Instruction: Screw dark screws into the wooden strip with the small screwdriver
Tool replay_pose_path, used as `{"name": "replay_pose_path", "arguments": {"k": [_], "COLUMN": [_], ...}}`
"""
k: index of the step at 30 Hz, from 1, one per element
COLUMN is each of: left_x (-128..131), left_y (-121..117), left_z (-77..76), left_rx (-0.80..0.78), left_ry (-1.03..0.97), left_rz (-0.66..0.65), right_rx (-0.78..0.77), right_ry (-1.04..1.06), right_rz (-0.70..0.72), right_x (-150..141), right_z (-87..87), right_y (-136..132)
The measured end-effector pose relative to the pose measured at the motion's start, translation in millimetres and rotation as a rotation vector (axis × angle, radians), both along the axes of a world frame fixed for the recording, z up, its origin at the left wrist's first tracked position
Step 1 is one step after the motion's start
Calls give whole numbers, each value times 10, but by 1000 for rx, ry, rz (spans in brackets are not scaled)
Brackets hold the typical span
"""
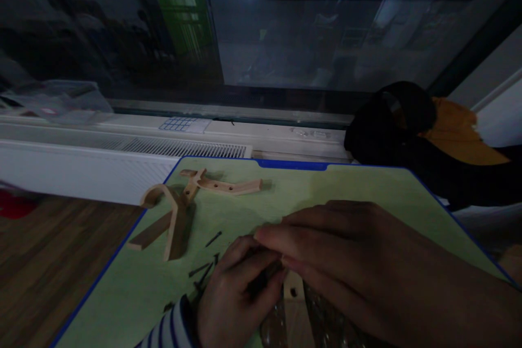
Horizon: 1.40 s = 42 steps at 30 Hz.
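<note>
A pale wooden strip [299,321] with a dark hole near its far end lies at the bottom centre. My left hand [240,293], in a striped sleeve, has its fingers curled in a pinch at the far end of this strip. From the right, my right hand [346,261] reaches over with its fingers pressed together, and the fingertips meet the left ones at the same end. Both hands cover that end, so what else they pinch is hidden. Beneath the strip is a clear, shiny plastic bag [275,326]. Several dark screws [199,271] lie left of my left hand.
Curved wooden pieces with holes [175,217] stand on the green, blue-edged table [134,293] at the left. Behind it are a white radiator [81,163] and a window sill. Black and orange cloth items [448,130] sit at the right, a clear plastic container [69,100] far left.
</note>
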<state>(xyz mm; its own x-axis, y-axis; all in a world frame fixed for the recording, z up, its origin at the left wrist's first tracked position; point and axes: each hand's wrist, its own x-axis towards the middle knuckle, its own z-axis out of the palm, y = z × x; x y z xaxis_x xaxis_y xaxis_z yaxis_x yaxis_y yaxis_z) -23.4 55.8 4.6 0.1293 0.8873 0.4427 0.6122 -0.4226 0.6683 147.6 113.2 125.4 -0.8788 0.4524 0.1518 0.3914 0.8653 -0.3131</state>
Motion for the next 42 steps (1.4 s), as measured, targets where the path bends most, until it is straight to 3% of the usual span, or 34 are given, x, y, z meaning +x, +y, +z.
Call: {"name": "replay_pose_path", "arguments": {"k": [5,12,21,25,32,42], "left_x": [-3,-7,-9,-6,-7,-11], "left_y": [-2,-11,-1,-1,-6,30], "left_z": [-9,-19,-23,-17,-38,-69], "left_rx": [8,-33,-52,-42,-72,-71], "left_ry": [-3,-14,-29,-21,-40,-57], "left_rz": [0,-26,-31,-32,-38,-42], "right_rx": [23,60,141,127,98,195], "right_ry": [22,-77,-6,-3,-55,-44], "right_rz": [44,-84,-103,-58,-105,-128], "right_x": [33,84,75,115,96,70], "right_z": [10,-126,-99,-116,-94,-88], "right_y": [29,23,12,-6,27,31]}}
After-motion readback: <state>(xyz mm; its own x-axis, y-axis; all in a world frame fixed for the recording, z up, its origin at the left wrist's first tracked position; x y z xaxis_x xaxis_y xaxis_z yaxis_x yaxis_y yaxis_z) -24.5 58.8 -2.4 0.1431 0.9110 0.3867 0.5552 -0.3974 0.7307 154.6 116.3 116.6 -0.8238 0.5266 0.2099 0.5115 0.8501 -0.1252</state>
